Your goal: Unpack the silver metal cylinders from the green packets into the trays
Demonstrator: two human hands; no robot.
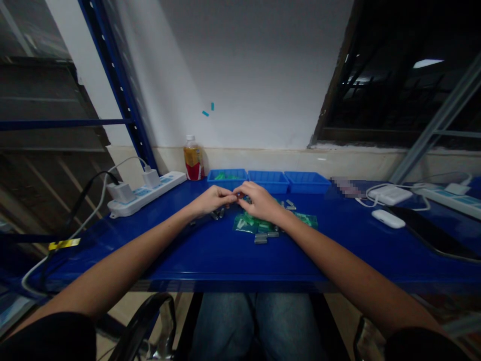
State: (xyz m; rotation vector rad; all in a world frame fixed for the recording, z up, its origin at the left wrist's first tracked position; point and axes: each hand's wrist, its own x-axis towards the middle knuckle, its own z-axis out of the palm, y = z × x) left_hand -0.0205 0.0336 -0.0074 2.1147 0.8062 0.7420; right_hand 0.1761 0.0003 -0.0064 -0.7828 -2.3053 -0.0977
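Observation:
My left hand (212, 199) and my right hand (258, 200) meet over the blue table (210, 255), fingertips pinched together on a small object too tiny to name. Under and beside my right hand lie green plastic bags (246, 223) and several small grey metal pieces (263, 237). A few more grey pieces (217, 214) lie below my left hand. Three blue trays stand just behind my hands; the left tray (226, 177) holds green items.
A white power strip (145, 194) with plugged chargers lies at the left, a drink bottle (193, 159) by the wall. White devices with cables (389, 194), a dark tablet-like slab (432, 231) and another power strip (456, 199) occupy the right. Blue shelving stands left.

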